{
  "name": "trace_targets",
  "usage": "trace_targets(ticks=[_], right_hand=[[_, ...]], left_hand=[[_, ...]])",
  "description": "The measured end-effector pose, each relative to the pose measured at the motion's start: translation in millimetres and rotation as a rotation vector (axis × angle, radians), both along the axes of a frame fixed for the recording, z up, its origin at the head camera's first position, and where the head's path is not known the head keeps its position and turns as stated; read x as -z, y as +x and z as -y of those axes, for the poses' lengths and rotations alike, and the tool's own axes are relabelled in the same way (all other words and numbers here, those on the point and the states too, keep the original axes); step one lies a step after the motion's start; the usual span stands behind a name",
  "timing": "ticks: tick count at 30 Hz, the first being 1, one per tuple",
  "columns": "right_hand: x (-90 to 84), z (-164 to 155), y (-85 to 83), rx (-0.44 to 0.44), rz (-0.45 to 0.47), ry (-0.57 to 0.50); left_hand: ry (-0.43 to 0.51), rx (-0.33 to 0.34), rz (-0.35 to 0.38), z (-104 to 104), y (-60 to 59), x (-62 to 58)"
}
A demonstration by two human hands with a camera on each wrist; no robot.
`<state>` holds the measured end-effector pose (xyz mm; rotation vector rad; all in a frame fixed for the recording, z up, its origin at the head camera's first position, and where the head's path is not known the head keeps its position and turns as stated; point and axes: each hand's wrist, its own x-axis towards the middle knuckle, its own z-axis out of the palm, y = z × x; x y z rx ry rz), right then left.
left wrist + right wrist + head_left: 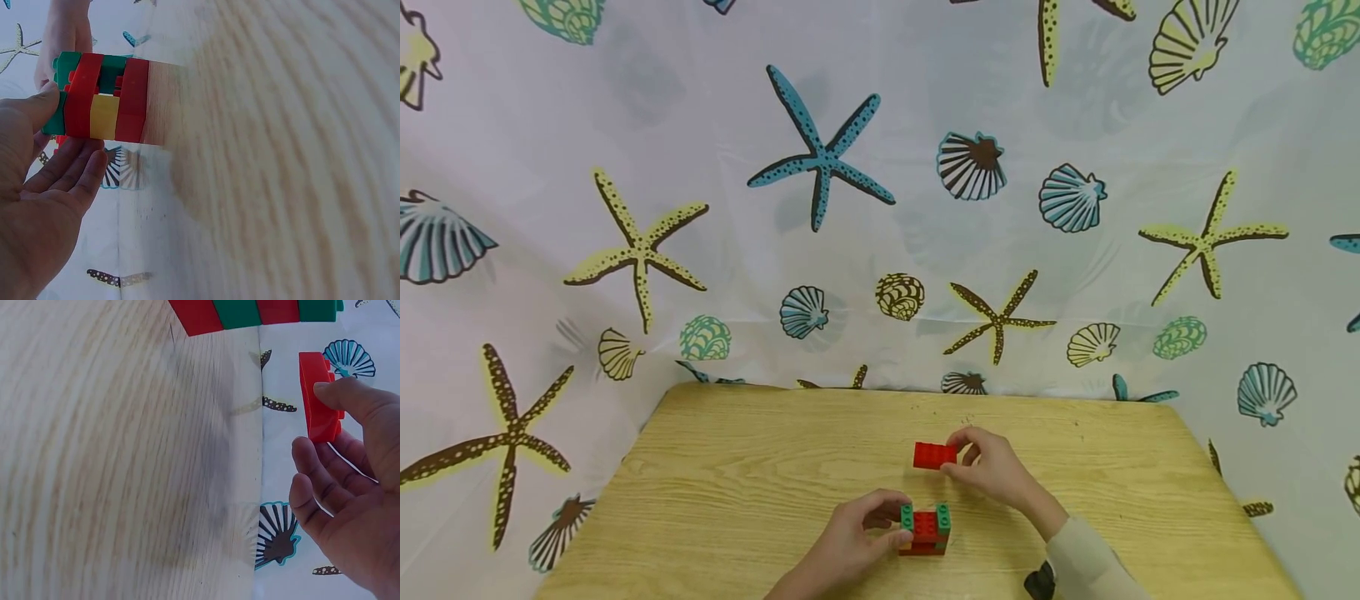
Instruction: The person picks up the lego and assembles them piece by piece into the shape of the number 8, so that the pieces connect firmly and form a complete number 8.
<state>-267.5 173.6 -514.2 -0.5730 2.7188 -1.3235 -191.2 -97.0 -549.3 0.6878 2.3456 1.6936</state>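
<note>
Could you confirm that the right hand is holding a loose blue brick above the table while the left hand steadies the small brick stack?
Not quite: the loose brick is red, not blue, as the head view and the right wrist view both show. The rest stands: the right hand holds it above the table while the left hand steadies the small brick stack.

Two bare hands: left hand [850,542], right hand [992,467]. Right forearm in a cream long sleeve [1086,562] (ribbed-looking cuff), dark strap [1040,581] just beside it. Left forearm uncovered.
</note>
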Motion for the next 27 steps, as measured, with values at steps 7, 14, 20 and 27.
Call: trace_targets(ticks=[7,14,20,27], right_hand=[[-5.6,-1.7,11.3,-0.032,-0.014,-0.022],[-10.8,-1.8,24.8,-0.057,-0.016,-0.031],[-11.0,-3.1,33.7,-0.075,-0.031,-0.037],[-9.5,-4.2,40.7,-0.093,-0.044,-0.041]], left_hand=[[0.015,0.003,-0.013,-0.8,2.4,-6.0],[-0.002,-0.002,-0.009,-1.7,2.5,-5.7],[-0.018,-0.005,-0.012,-2.2,2.0,-4.3],[-0.008,-0.012,-0.014,-2.5,2.1,-6.3]])
